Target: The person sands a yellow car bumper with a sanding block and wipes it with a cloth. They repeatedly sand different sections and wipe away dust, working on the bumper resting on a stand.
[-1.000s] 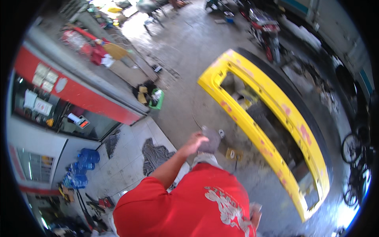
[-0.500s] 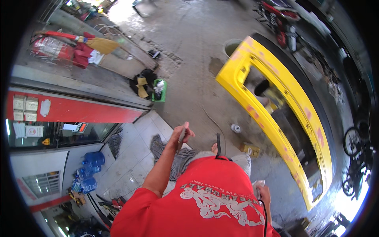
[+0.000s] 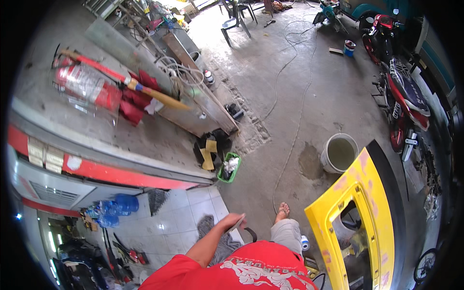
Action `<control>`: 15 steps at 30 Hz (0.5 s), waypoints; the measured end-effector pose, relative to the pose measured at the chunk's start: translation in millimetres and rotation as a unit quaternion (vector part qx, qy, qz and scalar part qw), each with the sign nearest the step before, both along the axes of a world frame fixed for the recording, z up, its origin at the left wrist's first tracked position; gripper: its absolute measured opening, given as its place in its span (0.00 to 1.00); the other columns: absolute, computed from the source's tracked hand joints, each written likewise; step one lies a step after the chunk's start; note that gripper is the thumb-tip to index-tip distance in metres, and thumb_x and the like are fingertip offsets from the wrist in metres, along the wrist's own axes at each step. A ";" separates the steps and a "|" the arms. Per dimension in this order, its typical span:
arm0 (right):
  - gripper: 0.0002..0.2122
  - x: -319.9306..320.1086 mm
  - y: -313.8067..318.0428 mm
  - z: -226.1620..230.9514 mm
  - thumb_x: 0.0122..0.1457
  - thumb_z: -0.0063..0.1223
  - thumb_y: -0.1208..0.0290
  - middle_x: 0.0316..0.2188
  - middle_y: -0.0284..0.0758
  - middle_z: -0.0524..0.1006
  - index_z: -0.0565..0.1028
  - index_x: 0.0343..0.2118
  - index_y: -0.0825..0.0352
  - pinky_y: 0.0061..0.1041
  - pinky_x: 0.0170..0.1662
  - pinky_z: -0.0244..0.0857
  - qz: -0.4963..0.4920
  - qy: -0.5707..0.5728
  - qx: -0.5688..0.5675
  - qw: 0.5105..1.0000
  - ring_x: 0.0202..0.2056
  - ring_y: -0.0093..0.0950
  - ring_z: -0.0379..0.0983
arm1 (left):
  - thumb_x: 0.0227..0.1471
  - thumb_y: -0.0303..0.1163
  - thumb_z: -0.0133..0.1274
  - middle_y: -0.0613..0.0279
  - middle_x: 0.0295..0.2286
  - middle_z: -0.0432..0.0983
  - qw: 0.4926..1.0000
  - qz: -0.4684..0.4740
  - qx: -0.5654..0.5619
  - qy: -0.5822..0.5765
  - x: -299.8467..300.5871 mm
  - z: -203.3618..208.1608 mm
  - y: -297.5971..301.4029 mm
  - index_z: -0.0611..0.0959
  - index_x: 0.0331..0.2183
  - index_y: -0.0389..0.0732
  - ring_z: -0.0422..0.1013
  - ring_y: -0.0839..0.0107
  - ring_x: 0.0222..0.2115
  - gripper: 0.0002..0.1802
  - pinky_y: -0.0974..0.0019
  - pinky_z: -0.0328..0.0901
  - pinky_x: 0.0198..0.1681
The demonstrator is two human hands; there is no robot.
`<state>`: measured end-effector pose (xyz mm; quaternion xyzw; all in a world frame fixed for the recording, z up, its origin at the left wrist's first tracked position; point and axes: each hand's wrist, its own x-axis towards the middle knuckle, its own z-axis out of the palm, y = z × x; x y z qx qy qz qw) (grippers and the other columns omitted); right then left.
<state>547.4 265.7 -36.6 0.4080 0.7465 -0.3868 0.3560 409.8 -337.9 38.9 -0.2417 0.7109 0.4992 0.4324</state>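
My left hand [image 3: 229, 221] is held out in front of my red shirt, fingers closed on a thin, flat, greyish piece [image 3: 237, 224] whose kind I cannot make out. Below and behind that hand a grey cloth [image 3: 209, 235] lies crumpled on white tiles. My right hand is out of sight. To my right stands a large yellow vehicle panel [image 3: 323, 216] with a window opening, pinkish patches and a black edge. A white bucket of murky water [image 3: 324, 162] sits behind its far end.
A bare foot [image 3: 282, 211] rests on the concrete, near a hose [image 3: 290, 166]. A small white can [image 3: 304, 243] stands beside my leg. Left are a green basket [image 3: 228, 167], a broom [image 3: 159, 97] and a fire extinguisher [image 3: 87, 86]. A red motorcycle [image 3: 403, 99] is parked far right.
The view has swung toward the far floor, bringing the bucket and chairs into fuller sight. The yellow panel sits lower in the picture. My right hand has left the view.
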 end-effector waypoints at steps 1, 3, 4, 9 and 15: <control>0.24 -45.3 3.5 5.2 0.57 0.71 0.54 0.41 0.49 0.90 0.89 0.43 0.74 0.47 0.49 0.79 -0.013 0.021 0.000 1.000 0.44 0.43 0.88 | 0.74 0.64 0.50 0.60 0.31 0.91 0.995 -0.019 -0.055 -0.085 7.0 -0.4 -23.7 0.96 0.38 0.41 0.83 0.69 0.31 0.36 0.60 0.76 0.37; 0.24 -131.9 5.1 21.2 0.57 0.71 0.54 0.41 0.50 0.90 0.89 0.43 0.74 0.47 0.49 0.79 -0.022 0.065 -0.003 0.998 0.44 0.43 0.88 | 0.71 0.67 0.53 0.60 0.28 0.90 0.981 -0.142 -0.102 -0.079 24.3 10.9 -74.3 0.96 0.34 0.41 0.85 0.64 0.29 0.38 0.54 0.78 0.36; 0.24 -172.2 4.7 30.7 0.57 0.71 0.54 0.41 0.50 0.90 0.89 0.43 0.74 0.47 0.49 0.79 -0.023 0.080 -0.003 0.997 0.44 0.43 0.89 | 0.70 0.66 0.54 0.59 0.24 0.86 0.974 0.055 -0.092 -0.198 37.0 18.3 -90.0 0.93 0.29 0.43 0.81 0.64 0.21 0.36 0.54 0.72 0.21; 0.24 -387.3 -19.0 53.0 0.56 0.71 0.53 0.41 0.50 0.90 0.89 0.43 0.74 0.47 0.50 0.79 0.016 0.147 -0.025 0.989 0.44 0.43 0.89 | 0.73 0.60 0.55 0.62 0.19 0.76 0.917 0.271 -0.038 -0.291 -9.0 27.5 -139.2 0.88 0.29 0.43 0.65 0.69 0.12 0.31 0.59 0.58 0.14; 0.25 -611.1 -69.6 40.8 0.56 0.71 0.52 0.41 0.51 0.90 0.89 0.43 0.74 0.46 0.50 0.79 0.055 0.126 -0.021 0.990 0.45 0.44 0.89 | 0.71 0.52 0.58 0.62 0.21 0.76 0.935 0.286 -0.088 -0.191 -292.4 -48.3 -149.4 0.85 0.30 0.46 0.63 0.68 0.11 0.23 0.58 0.55 0.14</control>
